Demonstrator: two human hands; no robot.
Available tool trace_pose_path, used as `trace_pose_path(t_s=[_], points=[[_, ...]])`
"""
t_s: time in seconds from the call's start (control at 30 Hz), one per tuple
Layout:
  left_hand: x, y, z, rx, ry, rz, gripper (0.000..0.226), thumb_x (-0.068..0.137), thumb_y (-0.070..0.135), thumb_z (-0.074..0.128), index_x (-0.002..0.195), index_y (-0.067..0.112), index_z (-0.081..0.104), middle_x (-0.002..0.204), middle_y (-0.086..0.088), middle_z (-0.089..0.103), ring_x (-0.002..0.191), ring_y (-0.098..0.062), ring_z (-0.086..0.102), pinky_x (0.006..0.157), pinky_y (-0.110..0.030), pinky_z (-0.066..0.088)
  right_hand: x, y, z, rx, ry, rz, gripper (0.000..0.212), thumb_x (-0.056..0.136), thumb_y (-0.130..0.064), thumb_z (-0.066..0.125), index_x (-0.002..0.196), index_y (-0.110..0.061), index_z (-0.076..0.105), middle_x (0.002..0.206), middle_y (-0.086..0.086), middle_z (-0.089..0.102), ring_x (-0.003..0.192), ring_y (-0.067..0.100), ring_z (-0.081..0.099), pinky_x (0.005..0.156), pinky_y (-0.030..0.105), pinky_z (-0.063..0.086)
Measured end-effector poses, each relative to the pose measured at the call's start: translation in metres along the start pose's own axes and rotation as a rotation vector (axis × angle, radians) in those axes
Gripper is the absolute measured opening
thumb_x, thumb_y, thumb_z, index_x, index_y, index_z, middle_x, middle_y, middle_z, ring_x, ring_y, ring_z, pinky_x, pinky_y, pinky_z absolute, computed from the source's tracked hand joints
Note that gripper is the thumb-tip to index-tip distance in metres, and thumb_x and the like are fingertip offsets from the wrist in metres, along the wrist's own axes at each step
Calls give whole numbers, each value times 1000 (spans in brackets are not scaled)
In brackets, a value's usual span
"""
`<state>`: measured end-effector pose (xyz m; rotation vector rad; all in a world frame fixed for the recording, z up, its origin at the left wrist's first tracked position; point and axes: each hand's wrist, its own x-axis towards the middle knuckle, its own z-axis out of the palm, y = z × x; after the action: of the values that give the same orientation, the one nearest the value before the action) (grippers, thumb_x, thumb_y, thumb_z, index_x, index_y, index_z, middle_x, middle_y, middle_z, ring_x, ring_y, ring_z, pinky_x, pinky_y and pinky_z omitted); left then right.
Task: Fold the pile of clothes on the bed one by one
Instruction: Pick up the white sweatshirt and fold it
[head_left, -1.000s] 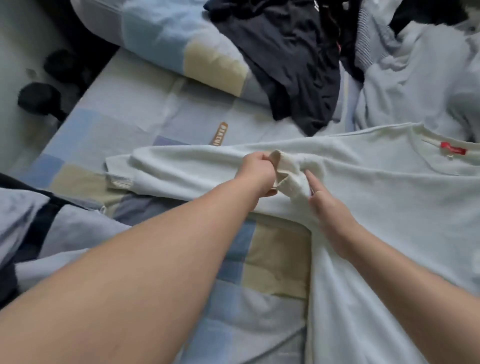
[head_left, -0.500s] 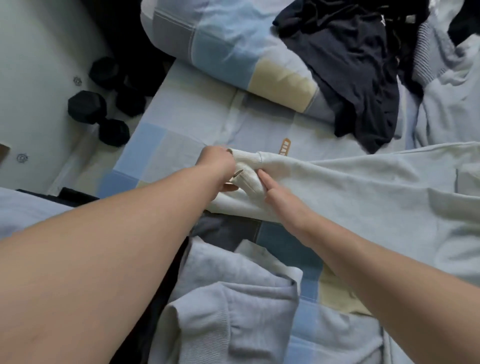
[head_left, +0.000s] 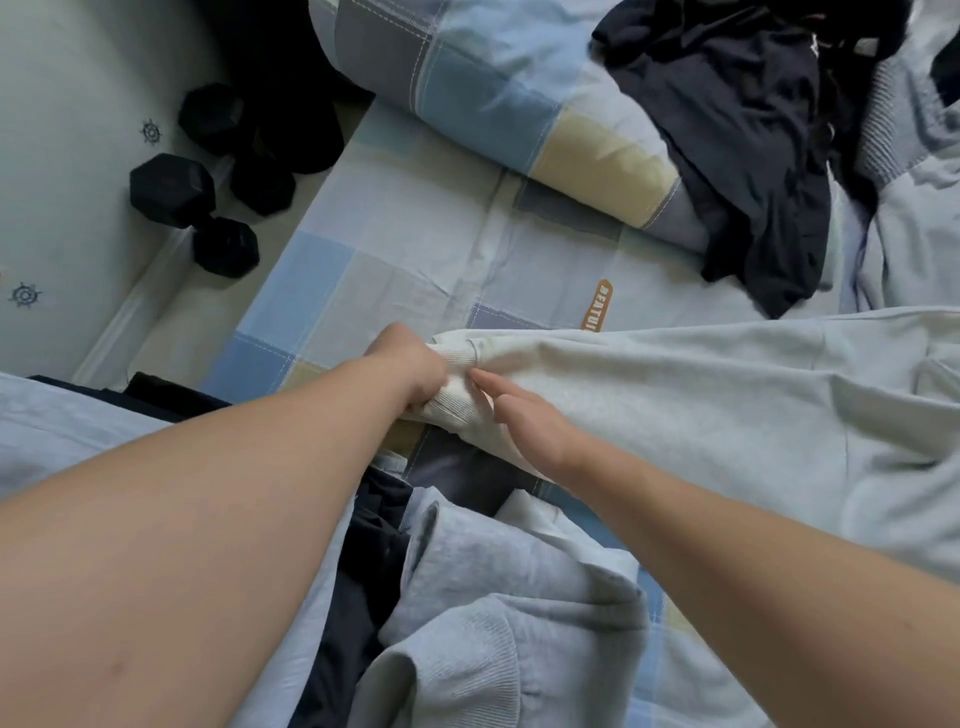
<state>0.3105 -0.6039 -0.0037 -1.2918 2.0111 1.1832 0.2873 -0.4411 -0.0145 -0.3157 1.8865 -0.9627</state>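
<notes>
The left hand (head_left: 410, 364) clenches the ribbed cuff (head_left: 457, 396) of the pale sweatshirt (head_left: 701, 400). The right hand (head_left: 524, 423) lies flat, fingers straight, on the sleeve.

Pale sweatshirt (head_left: 727, 405): soft matt knit, ribbed cuff (head_left: 457, 400). Grey sweatshirt (head_left: 498, 613): fleecy cloth, ribbed hem. Bedsheet (head_left: 415, 249): smooth woven checked cotton. Dark garment (head_left: 748, 135): thin matt fabric. Dumbbells (head_left: 171, 189): matt black, rubbery.

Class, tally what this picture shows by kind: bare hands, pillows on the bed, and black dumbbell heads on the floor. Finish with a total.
Hands: 2, left hand gripping the white sweatshirt cuff, right hand touching its sleeve
Pillows: 1, the checked pillow
Black dumbbell heads: 4
Total: 7
</notes>
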Motion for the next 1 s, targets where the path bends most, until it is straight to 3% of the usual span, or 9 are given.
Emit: trace_pose_path(t_s=[0.1,0.23,0.3,0.4,0.47,0.6,0.73,0.87,1.0], points=[[3,-6,5,211,151,-3,39,91,7,62,129,9,54,127,-15,60,116,-36,59,82,-33,42,-14,18,-27,0,165,14,66,80,-27,40,144,-20,53,147,-9,51,138,8,43,118,28,31],[-7,5,20,452,261,117,47,92,18,59,137,19,44,141,-12,46,130,-36,43,101,-43,38,-39,59,-89,-214,377,109,53,92,-23,50,145,-28,51,126,-6,59,108,13,55,93,30,44],[-12,21,33,554,238,312,52,91,24,60,139,26,42,145,-6,39,134,-31,36,106,-42,32,-45,78,-121,-385,473,163,58,93,-22,54,149,-27,44,134,2,56,120,23,54,100,38,44],[-13,41,64,686,76,542,52,90,45,62,138,31,47,143,1,45,134,-26,38,107,-41,30,-43,94,-156,-623,534,226,66,92,-24,55,154,-28,33,161,-1,30,149,23,23,117,46,25],[-7,48,85,748,42,571,49,90,58,59,131,31,51,134,2,55,128,-25,46,104,-43,33,-36,100,-171,-735,503,233,65,93,-27,54,154,-32,31,162,-4,27,150,22,20,119,49,16],[6,45,98,843,154,575,49,98,66,37,119,26,54,124,-2,64,119,-27,55,93,-42,38,-16,107,-189,-839,383,189,39,94,-28,52,132,-33,54,131,-5,55,126,19,50,119,55,5],[22,33,78,873,196,566,42,103,60,26,96,23,44,110,-8,65,100,-32,59,73,-38,35,-4,101,-206,-854,451,121,10,93,-24,52,95,-28,60,83,-12,57,98,20,58,93,40,29],[32,43,59,878,377,630,46,102,60,22,91,20,41,88,-5,58,77,-30,52,62,-38,36,2,100,-207,-696,661,-92,8,98,-26,55,92,-23,59,89,-5,56,85,21,48,82,39,40],[38,41,71,949,443,539,44,105,53,29,107,15,52,105,-11,64,95,-35,59,67,-39,37,18,106,-188,-684,665,1,15,102,-30,49,100,-22,62,88,-1,60,92,30,56,75,37,38]])
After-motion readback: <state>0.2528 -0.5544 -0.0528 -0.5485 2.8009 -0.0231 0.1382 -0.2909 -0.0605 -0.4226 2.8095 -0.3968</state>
